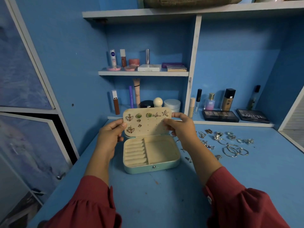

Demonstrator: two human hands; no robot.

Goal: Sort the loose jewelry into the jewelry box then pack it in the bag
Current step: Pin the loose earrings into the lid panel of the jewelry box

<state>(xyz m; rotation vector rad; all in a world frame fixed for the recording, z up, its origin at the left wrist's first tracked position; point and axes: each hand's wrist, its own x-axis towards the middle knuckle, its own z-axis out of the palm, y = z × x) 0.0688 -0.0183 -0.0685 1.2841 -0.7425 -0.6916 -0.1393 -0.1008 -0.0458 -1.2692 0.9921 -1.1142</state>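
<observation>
Landmark: jewelry box [151,155], open on the table [164,203], mint shell, lid panel [148,124] standing up behind the tray. Left of the box: left hand [110,134] closed on the panel's left edge, thumb on the face by the butterfly earrings [130,124]. On the panel: green studs [144,115], starfish [165,112], lower-right holes still free. Right edge of the panel: right hand [178,127] pinching a small striped earring [164,119] against the face while bracing the edge. Right of the box: loose jewelry [227,142] spread on the table, silver hoops [235,151] at the near side. No bag that I can identify. From my seat: keep the left grip firm so the panel doesn't flex, line the post square to a hole, push straight. Ring rolls [134,151] and open compartment [161,152] look empty, so plenty left.
</observation>
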